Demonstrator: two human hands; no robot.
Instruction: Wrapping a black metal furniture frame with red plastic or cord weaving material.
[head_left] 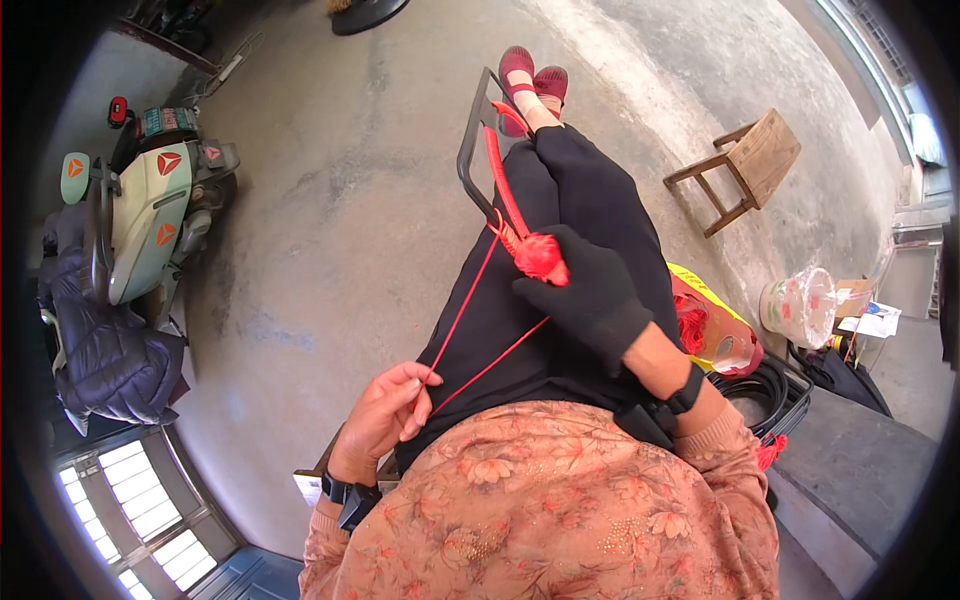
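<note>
My left hand (pixel 385 412) is bare and pinches a thin red cord (pixel 468 294) beside my left hip. One length of the cord runs taut up to a red ring-like loop, and another slants toward my right hand. My right hand (pixel 592 300), in a black glove, closes round a bunched red bundle (pixel 540 258) above my thighs. Whether the bundle is yarn or netting I cannot make out. From it a flat red strap (pixel 503 180) stretches away toward a black metal frame (pixel 466 160), which stands beside my legs near my shoes.
On the left stands a pale green scooter (pixel 150 220) with a dark padded jacket (pixel 115 335) over it. A wooden stool (pixel 762 155) is at the right. Nearer on that side are a red-and-yellow sack (pixel 725 335), a whitish bucket (pixel 798 308) and a coiled black hose (pixel 757 397).
</note>
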